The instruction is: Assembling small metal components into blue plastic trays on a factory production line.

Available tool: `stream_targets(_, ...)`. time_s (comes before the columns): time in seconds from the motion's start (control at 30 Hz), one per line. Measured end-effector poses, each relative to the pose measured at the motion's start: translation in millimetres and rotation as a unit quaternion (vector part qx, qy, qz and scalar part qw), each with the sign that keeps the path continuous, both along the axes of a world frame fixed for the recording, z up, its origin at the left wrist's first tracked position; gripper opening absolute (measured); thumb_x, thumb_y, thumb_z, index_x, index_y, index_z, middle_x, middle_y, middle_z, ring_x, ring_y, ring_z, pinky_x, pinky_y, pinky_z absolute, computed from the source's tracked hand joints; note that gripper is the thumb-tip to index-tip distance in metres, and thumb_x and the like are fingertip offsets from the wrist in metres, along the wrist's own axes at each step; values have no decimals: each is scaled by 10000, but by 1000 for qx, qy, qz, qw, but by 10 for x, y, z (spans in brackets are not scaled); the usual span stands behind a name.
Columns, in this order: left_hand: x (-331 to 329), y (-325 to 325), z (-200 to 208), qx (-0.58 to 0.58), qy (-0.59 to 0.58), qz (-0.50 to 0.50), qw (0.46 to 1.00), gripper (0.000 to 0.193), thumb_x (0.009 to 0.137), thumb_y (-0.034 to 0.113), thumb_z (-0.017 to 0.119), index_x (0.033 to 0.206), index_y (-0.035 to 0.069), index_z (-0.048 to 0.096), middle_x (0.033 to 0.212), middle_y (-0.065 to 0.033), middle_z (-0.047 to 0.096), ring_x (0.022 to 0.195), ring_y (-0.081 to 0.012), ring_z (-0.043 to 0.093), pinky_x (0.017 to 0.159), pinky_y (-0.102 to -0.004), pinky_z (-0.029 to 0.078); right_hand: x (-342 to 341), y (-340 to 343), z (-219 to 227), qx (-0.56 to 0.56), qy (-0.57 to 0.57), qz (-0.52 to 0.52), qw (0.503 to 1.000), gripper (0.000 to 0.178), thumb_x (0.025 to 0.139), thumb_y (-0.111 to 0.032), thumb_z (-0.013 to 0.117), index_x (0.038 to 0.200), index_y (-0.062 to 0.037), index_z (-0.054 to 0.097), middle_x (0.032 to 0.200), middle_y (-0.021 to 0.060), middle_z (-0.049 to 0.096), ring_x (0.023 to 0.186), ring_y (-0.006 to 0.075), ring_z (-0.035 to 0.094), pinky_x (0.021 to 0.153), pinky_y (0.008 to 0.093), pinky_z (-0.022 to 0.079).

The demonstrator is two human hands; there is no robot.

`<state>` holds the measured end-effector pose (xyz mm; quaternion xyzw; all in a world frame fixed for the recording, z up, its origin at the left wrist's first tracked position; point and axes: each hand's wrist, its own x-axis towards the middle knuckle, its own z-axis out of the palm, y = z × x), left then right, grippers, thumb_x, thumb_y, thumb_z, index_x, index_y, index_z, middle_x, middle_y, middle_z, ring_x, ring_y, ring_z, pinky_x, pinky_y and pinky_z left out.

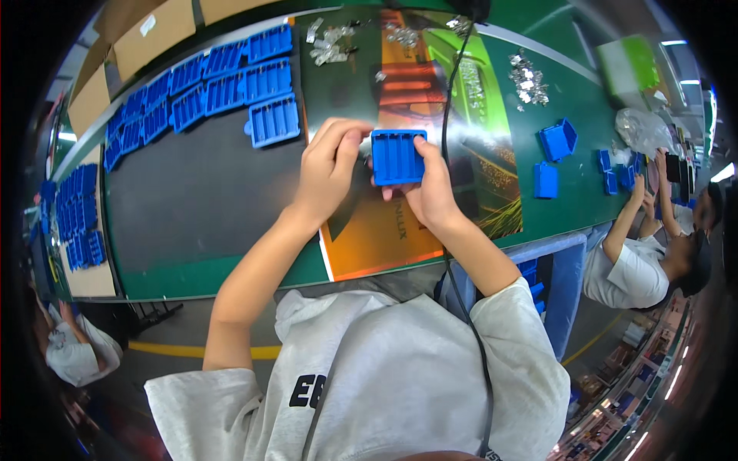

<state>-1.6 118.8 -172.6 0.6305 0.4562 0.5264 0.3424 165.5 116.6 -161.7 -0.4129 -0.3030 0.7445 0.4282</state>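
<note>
My right hand grips a blue slotted battery case over the printed mat, its open side facing up. The thumb presses on the case's upper right corner, and other fingers pass underneath. Close to the case's left edge is my left hand, with fingers bent and thumb and forefinger drawn together. Whatever may be between those fingertips is too small or hidden to tell. Beyond both hands lie small piles of shiny metal pieces on the mat. More such pieces are heaped on the green table at the right.
Rows of blue cases stand at the far left on a dark mat. Two blue cases lie to the right. A black cable hangs across the work area. Cardboard boxes line the back; a co-worker sits at right.
</note>
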Motion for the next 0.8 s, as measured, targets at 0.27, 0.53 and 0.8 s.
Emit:
stream_targets(0.27,8,-23,-40,-59,-18,11,998,247,970,141,423,980,-25,605,947,-108,602,887,-194,581,808,-302,455,186,79,-4,-8,3,-61,998,481,933,-417,348,1035,17,527,780,143,621,577,213,592,490,302,459)
stream_targets(0.53,328,88,65,-137,-46,-52,988,218,945,143,518,1111,17,583,1032,-63,567,928,-144,549,824,-258,443,126,36,43,86,-72,-27,993,402,966,-388,394,1013,-24,555,703,86,622,522,167,617,415,237,469)
stream_targets(0.8,359,-52,22,-161,-104,-43,980,195,947,174,560,1052,13,593,935,-39,606,779,-78,559,701,-214,464,153,35,-96,166,-130,5,977,331,976,-323,452,989,-23,591,670,26,586,527,103,584,439,224,456)
